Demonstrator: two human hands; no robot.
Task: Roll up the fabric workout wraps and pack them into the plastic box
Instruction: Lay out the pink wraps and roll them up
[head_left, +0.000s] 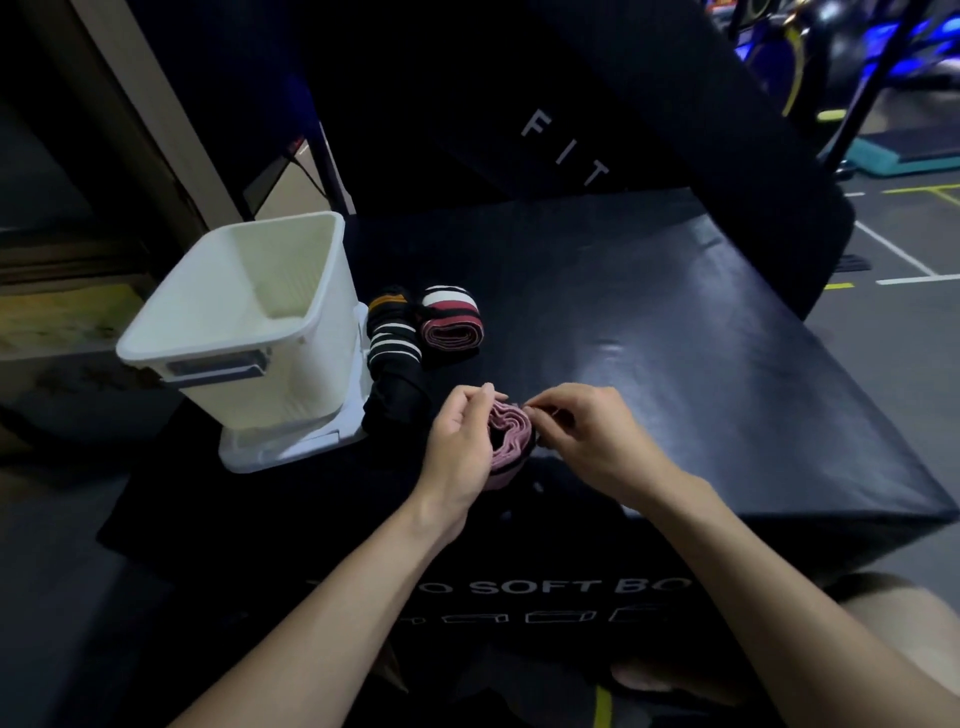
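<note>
Both hands (460, 441) grip pink wrap (511, 434)

A black padded soft box (649, 322) carries everything — beside the white plastic box (249, 322) lie a rolled pink wrap (451, 328) and a black striped wrap (393, 343).

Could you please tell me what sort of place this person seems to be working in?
Most likely a gym: the work surface is a black padded soft plyo box, an aerobic step platform sits behind, and line markings cross the floor.
</note>
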